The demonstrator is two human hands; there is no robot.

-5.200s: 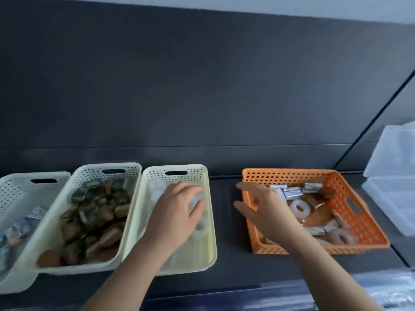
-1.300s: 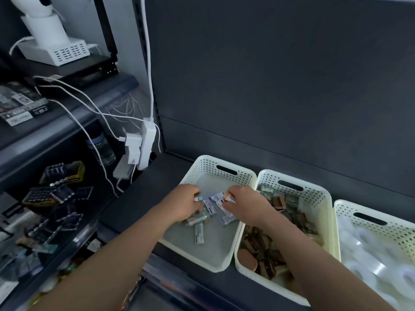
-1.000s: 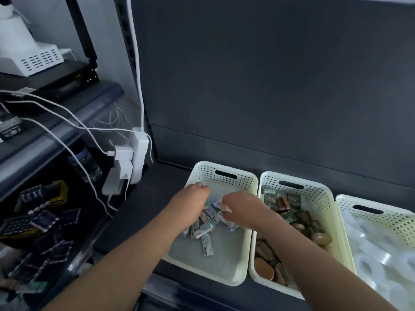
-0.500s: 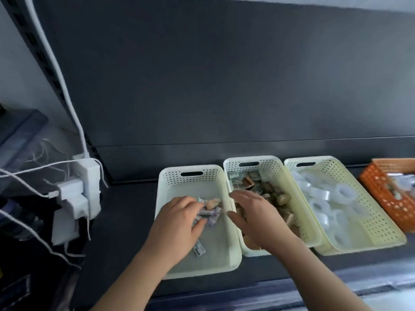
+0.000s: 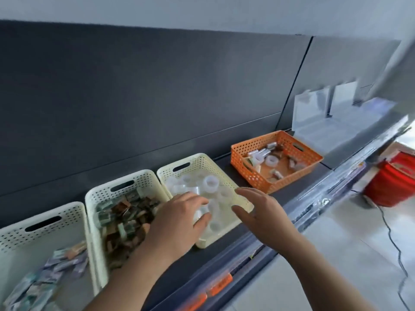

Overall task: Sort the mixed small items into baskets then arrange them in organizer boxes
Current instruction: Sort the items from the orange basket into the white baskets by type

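Both hands have shifted rightward from the white basket and its neighbour and now sit at a cream perforated plastic basket [image 5: 195,157] filled with translucent, colourless tape rolls [image 5: 211,181], which are short, wide rings lying loosely heaped, some on their sides. This cream basket stands on a dark shelf [image 5: 224,162] and serves as the landmark. The left hand [image 5: 177,221] reaches in over its left rim, palm down and fingers loosely curved, with the thumb and forefinger on either side of one clear roll; motion blur makes it impossible to tell whether the roll is pinched or only touched. The right hand [image 5: 260,212] hovers over the basket's near right corner, palm down, fingers straight and spread apart, holding nothing. The tape rolls lie directly beneath and just beyond the left fingertips, and just left of the right hand. Touching the landmark basket's left side is a second cream perforated basket [image 5: 125,176] packed with small brown and green wrapped pieces [image 5: 125,218]. Further left stands a white perforated plastic basket [image 5: 45,212] holding flat, pale purple and green packets [image 5: 56,270]. To the right of the landmark, set apart from it, is an orange perforated plastic basket [image 5: 251,173] with a mix of clear rolls, small silver packets and brown pieces [image 5: 269,158]. Beyond that, further right, lie clear plastic organizer boxes [image 5: 332,131] with lids raised.
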